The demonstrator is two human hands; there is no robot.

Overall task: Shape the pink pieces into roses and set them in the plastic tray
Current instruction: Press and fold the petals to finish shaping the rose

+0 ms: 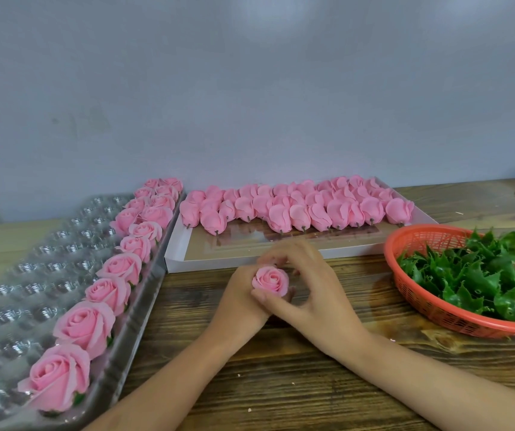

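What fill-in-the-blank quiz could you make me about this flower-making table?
1. The left hand and right hand together hold one pink ____.
2. Finished roses line the ____ edge of the clear tray.
3. Green leaves fill the red ____.
Missing words: rose; right; basket.
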